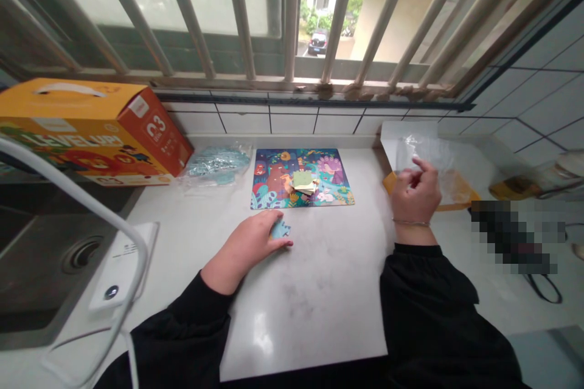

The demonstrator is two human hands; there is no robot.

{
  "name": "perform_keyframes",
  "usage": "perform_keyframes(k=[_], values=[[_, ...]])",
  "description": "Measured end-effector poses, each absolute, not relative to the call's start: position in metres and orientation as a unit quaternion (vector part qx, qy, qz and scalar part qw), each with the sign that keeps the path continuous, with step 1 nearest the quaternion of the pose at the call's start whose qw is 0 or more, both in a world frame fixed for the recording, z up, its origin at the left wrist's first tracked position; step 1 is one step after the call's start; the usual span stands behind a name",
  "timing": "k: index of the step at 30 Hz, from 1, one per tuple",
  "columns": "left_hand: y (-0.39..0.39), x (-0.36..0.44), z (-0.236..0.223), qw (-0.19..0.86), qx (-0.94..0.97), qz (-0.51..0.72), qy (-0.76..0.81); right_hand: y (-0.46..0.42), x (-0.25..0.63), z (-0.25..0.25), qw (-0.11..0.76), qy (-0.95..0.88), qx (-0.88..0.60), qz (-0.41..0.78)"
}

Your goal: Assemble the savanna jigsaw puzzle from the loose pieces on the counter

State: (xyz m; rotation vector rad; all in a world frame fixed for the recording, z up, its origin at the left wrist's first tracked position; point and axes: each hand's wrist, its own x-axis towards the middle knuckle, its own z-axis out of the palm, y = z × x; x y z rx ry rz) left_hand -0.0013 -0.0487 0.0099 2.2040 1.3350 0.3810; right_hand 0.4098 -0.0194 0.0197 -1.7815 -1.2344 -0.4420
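My left hand (249, 243) rests low over the counter, its thumb and fingers closed round light-blue cardboard puzzle pieces (281, 229). Just beyond it lies a colourful picture board (269, 173) with forest animals. A small stack of cards or pieces with a green top (303, 180) sits on the board. My right hand (416, 191) is at the right, above a crumpled clear plastic bag (422, 151). Its index finger is stretched out and apart from the thumb, while the other fingers curl. The bag lies over an open white and orange box (460, 197).
At the left stands an orange carton (91, 140) beside the sink (27, 279). A bag of blue-green pieces (216, 163) lies near it. A white hose (104, 213) crosses the left foreground, over a white flat box (123, 264). A blurred-out dark object (511, 237) lies right.
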Motion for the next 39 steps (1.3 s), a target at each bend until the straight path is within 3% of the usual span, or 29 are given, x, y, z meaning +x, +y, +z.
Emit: perform_keyframes(k=[10, 21, 39], values=[[-0.044, -0.016, 0.014, 0.305, 0.82, 0.142, 0.463, -0.007, 0.284, 0.003, 0.333, -0.798, -0.502, 0.02], [-0.047, -0.003, 0.012, 0.266, 0.818, 0.137, 0.492, 0.032, 0.257, -0.016, 0.312, -0.787, -0.521, 0.112], [-0.047, -0.005, 0.017, 0.275, 0.811, 0.134, 0.498, 0.028, 0.26, -0.02, 0.331, -0.824, -0.443, 0.12]])
